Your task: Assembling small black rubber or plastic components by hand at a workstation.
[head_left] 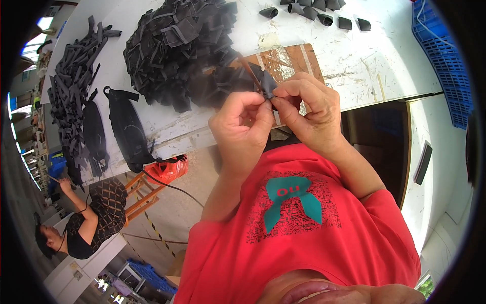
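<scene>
My left hand (242,121) and my right hand (313,112) meet above the near edge of the table. Both are closed, thumb and forefinger of each pinching a small black fabric piece (269,85). A thin brown stick (249,70) slants up and away from the fingertips; whether a hand holds it I cannot tell. Beyond the fingers lies a wooden board (315,65) with pale strips and a shiny smear. A large heap of black fabric pieces (174,53) rises to the left of the board, its near end reaching close to my left hand.
Long black strips (71,96) are piled on the white table (364,55) at left, beside two black pouches (126,126). Folded black pieces (345,23) stand at the far side. A blue crate (445,61) is at right. Another person (83,223) sits at lower left.
</scene>
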